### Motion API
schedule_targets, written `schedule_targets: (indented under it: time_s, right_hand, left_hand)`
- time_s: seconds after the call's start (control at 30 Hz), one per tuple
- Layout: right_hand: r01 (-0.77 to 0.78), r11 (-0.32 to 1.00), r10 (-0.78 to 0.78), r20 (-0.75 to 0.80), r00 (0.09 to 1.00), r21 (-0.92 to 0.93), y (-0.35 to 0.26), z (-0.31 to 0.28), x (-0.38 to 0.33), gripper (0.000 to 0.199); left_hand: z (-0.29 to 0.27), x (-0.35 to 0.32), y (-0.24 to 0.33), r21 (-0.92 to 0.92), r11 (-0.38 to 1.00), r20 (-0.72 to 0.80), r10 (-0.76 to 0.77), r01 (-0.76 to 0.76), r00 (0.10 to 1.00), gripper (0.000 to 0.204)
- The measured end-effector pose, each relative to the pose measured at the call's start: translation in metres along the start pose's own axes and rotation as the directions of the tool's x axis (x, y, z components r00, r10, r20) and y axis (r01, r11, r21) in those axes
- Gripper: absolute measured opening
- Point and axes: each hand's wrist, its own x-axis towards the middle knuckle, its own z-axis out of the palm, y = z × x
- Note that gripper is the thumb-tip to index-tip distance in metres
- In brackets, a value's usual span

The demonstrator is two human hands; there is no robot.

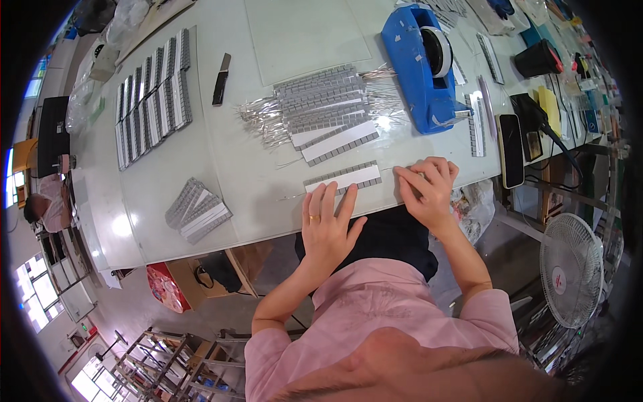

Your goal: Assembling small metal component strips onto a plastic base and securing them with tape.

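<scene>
A white strip with grey segmented edges [365, 175] lies near the front edge of the glass-topped table. Resting on its left part are the outstretched fingers of my left hand [326, 221], which grips nothing. A thin wire sticks out at each end of the strip. At the right end, the bent fingers of my right hand [429, 191] come together at the wire's tip; the fingertips partly hide it. Just beyond lies a stack of similar strips [325, 100], with bundles of silvery wires [264, 120] fanning out on both sides.
A blue tape dispenser [418, 74] stands right of the stack. Further left are a box cutter [221, 80], rows of strips [153, 97] and a small fanned pile [199, 211]. A phone [511, 151] lies at the right edge, near a standing fan [569, 271].
</scene>
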Motion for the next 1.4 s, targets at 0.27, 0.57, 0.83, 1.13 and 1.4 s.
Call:
schedule_targets:
  time_s: [0.27, 0.57, 0.83, 1.13, 1.4]
  right_hand:
    - [0.089, 0.996, -0.091, 0.065, 0.994, 0.026, -0.016, 0.011, 0.007, 0.026]
    - [0.155, 0.988, -0.155, 0.086, 0.984, 0.007, -0.022, 0.013, 0.009, 0.027]
    - [-0.074, 0.891, 0.005, 0.154, 0.988, 0.448, -0.067, 0.027, 0.063, 0.012]
    - [-0.265, 0.813, -0.156, 0.633, 0.758, 0.518, -0.105, 0.079, 0.103, 0.025]
    - [-0.194, 0.947, 0.144, 0.200, 0.969, 0.257, -0.056, 0.037, 0.047, 0.008]
  left_hand:
    - [0.000, 0.001, 0.004, -0.004, 1.000, 0.013, -0.021, 0.021, 1.000, 0.060]
    - [0.004, 0.002, 0.009, 0.029, 0.998, -0.002, -0.063, 0.063, 0.998, 0.071]
    - [0.017, -0.006, 0.004, 0.023, 0.998, -0.004, -0.064, 0.064, 0.998, 0.068]
    - [0.029, -0.018, 0.002, -0.044, 0.994, 0.023, -0.101, 0.102, 0.995, 0.060]
    - [0.011, -0.004, 0.005, -0.005, 0.997, 0.017, -0.076, 0.076, 0.997, 0.066]
